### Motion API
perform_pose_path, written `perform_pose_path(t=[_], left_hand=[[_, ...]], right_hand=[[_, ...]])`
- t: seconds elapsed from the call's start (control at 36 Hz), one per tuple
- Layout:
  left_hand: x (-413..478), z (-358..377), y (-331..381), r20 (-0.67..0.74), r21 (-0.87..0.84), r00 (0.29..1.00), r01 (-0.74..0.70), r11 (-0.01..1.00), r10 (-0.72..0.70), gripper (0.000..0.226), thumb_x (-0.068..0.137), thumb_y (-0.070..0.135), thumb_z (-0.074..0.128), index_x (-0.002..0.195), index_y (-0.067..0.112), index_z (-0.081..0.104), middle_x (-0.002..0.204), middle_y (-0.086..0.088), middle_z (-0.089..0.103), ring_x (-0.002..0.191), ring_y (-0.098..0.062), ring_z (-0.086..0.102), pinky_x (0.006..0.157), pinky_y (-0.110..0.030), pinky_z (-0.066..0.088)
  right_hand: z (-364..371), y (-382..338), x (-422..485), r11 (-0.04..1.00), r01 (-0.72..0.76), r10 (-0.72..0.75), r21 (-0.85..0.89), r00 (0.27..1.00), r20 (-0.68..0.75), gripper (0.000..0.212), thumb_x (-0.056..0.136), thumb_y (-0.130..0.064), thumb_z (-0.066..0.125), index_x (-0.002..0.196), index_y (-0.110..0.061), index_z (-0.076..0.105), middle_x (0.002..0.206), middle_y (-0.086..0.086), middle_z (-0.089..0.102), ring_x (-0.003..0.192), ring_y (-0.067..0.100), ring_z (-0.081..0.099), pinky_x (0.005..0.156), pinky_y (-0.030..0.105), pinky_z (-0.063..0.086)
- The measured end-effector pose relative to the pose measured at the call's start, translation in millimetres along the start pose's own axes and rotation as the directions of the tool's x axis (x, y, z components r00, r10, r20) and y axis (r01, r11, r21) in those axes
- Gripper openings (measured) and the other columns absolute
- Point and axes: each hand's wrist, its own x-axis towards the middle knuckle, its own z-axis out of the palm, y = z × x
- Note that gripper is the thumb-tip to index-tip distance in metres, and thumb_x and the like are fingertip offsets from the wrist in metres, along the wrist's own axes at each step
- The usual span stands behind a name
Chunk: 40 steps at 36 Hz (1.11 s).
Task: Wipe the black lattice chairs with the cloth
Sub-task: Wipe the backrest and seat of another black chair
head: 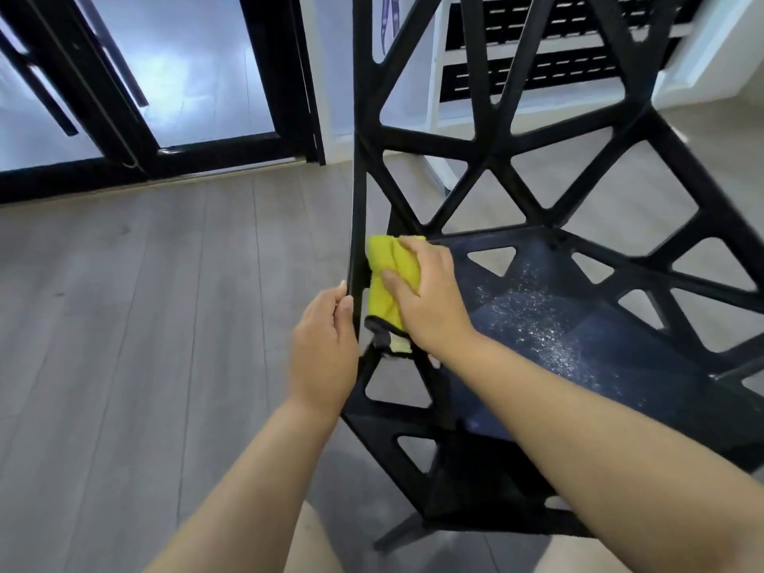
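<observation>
I am looking down on a grey plank floor [144, 324], matt and faintly grained, which is filling the left half of the view. Beyond it, glass doors [198, 76] in glossy black frames are glowing pale blue.

The black lattice chair [494, 159] is taking up the right half. Its back is rising as a web of flat, hard struts that are framing triangular openings. Its seat [578, 324] is spreading out as a dark faceted panel, and pale specks are catching the light across it. Through the lattice I am seeing a white shelf unit [566, 68] holding rows of black slotted bins.

The left hand [322, 345] is gripping the chair's thin upright bar [359, 200] at the left edge, thumb and fingers closing on it from either side.

The right hand [430, 299] is lying over the cloth [388, 262], just right of that bar, at the corner where back and seat are meeting. Its fingers are bending down over the fabric and holding it against the frame. I cannot tell where the thumb is sitting.

The cloth is a soft, bright yellow square, folded and creased. Its upper part is showing past the fingertips, and a dark-trimmed corner is hanging below the wrist, between the two hands.
</observation>
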Motion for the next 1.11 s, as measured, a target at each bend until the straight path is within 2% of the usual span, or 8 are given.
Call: perform_pose_path(t=[0.17, 0.36, 0.44, 0.61, 0.72, 0.83, 1.0, 1.11], left_hand=[[-0.2, 0.8, -2.1, -0.006, -0.004, 1.0, 0.014, 1.0, -0.014, 0.023, 0.099, 0.021, 0.04, 0.102, 0.013, 0.061, 0.076, 0.011, 0.055, 0.07, 0.001, 0.051, 0.061, -0.008, 0.038], [0.2, 1.6, -5.0, -0.008, -0.043, 1.0, -0.002, 0.999, 0.001, 0.023, 0.1, 0.021, 0.039, 0.09, 0.015, 0.059, 0.072, 0.004, 0.056, 0.067, -0.009, 0.052, 0.059, -0.017, 0.041], [1.5, 1.1, -5.3, 0.004, -0.08, 1.0, 0.019, 0.997, -0.019, 0.025, 0.099, 0.021, 0.04, 0.08, 0.019, 0.056, 0.068, 0.007, 0.053, 0.064, -0.007, 0.049, 0.057, -0.015, 0.04], [3.0, 2.7, -8.4, -0.046, -0.138, 0.998, 0.027, 0.99, -0.034, 0.036, 0.1, 0.02, 0.039, 0.07, 0.002, 0.048, 0.063, -0.003, 0.045, 0.057, -0.01, 0.038, 0.053, -0.021, 0.033], [3.0, 3.7, -8.7, -0.077, -0.149, 0.997, 0.019, 0.989, -0.031, 0.04, 0.1, 0.02, 0.039, 0.061, 0.012, 0.036, 0.058, 0.006, 0.034, 0.055, -0.007, 0.03, 0.051, -0.02, 0.028], [3.2, 3.5, -10.5, -0.082, -0.17, 0.996, 0.033, 0.985, -0.047, 0.042, 0.1, 0.022, 0.039, 0.064, 0.001, 0.042, 0.06, -0.003, 0.04, 0.057, -0.012, 0.035, 0.054, -0.026, 0.031], [4.0, -0.6, -9.2, -0.06, -0.13, 0.997, 0.045, 0.991, -0.053, 0.046, 0.098, 0.022, 0.044, 0.055, 0.016, 0.03, 0.054, 0.006, 0.029, 0.051, -0.006, 0.028, 0.048, -0.018, 0.026], [8.2, -8.8, -10.2, 0.054, -0.134, 0.996, 0.08, 0.988, -0.074, 0.039, 0.096, 0.029, 0.049, 0.069, 0.001, 0.05, 0.061, -0.001, 0.042, 0.057, -0.01, 0.037, 0.052, -0.021, 0.032]], right_hand=[[19.0, -35.6, 75.3, 0.996, 0.079, -0.076, 0.027, 0.99, -0.122, 0.042, 0.093, -0.022, 0.057, 0.132, -0.011, 0.045, 0.126, 0.011, 0.039, 0.099, 0.004, 0.036, 0.083, 0.009, 0.025], [15.9, -40.7, 120.5, 1.0, 0.02, -0.02, 0.007, 0.998, -0.054, 0.044, 0.097, -0.025, 0.051, 0.138, -0.014, 0.042, 0.13, 0.008, 0.036, 0.105, 0.013, 0.046, 0.089, 0.015, 0.031], [11.0, -33.0, 104.3, 0.998, 0.055, -0.056, -0.018, 0.998, -0.024, 0.045, 0.095, -0.027, 0.054, 0.136, -0.013, 0.044, 0.128, 0.008, 0.042, 0.108, 0.01, 0.044, 0.098, 0.021, 0.036], [7.4, -4.1, 13.3, 0.996, 0.065, -0.061, -0.055, 0.994, 0.088, 0.05, 0.092, -0.025, 0.06, 0.138, -0.014, 0.042, 0.122, 0.002, 0.042, 0.104, 0.004, 0.04, 0.081, -0.007, 0.025], [-2.4, 1.1, -23.9, 0.996, 0.055, -0.042, -0.077, 0.986, 0.162, 0.05, 0.088, -0.026, 0.065, 0.135, -0.02, 0.049, 0.113, -0.004, 0.041, 0.107, 0.003, 0.04, 0.089, 0.001, 0.025], [-12.1, 1.7, -52.0, 0.994, 0.042, -0.008, -0.099, 0.946, 0.325, 0.049, 0.089, -0.031, 0.064, 0.135, -0.023, 0.05, 0.113, -0.01, 0.044, 0.105, 0.001, 0.043, 0.091, 0.012, 0.03], [-24.2, -1.9, -69.0, 0.946, 0.255, -0.144, -0.201, 0.884, 0.445, 0.047, 0.085, -0.046, 0.055, 0.13, -0.033, 0.055, 0.11, -0.01, 0.045, 0.093, 0.014, 0.051, 0.08, 0.033, 0.047], [-35.2, -0.2, -78.6, 0.819, 0.539, -0.354, -0.198, 0.745, 0.566, 0.042, 0.084, -0.045, 0.051, 0.119, -0.026, 0.063, 0.104, 0.001, 0.052, 0.067, 0.015, 0.048, 0.059, 0.024, 0.045]])
